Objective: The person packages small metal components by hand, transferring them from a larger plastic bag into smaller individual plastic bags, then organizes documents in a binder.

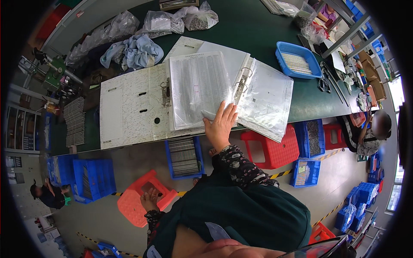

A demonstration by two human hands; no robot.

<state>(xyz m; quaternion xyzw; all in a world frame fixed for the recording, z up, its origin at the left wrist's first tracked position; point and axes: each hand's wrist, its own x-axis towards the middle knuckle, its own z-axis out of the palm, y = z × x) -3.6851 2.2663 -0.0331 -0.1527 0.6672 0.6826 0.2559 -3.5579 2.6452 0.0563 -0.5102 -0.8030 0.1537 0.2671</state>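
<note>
A marbled ring binder (pixel 124 116) lies spread on the green table with its cover turned to the left. Its stack of printed sheets in clear plastic sleeves (pixel 195 86) lies in front of me. My right hand (pixel 220 127) rests on the lower right corner of these sleeves, fingers stretched out and holding nothing. Partly beneath them, on the right, is a second binder with metal rings (pixel 241 81) and a sleeved sheet (pixel 266 96). My left hand (pixel 150 200) hangs low by a red stool (pixel 140 202), away from the binders, its fingers apart and nothing seen in it.
A blue basket of thin rods (pixel 297 58) stands on the right of the table (pixel 309 101), near pliers (pixel 325 81). Bags of small parts (pixel 200 19) and a crumpled cloth (pixel 137 51) lie behind. Blue crates (pixel 92 180) and another red stool (pixel 275 148) are below. A person (pixel 374 137) sits at right.
</note>
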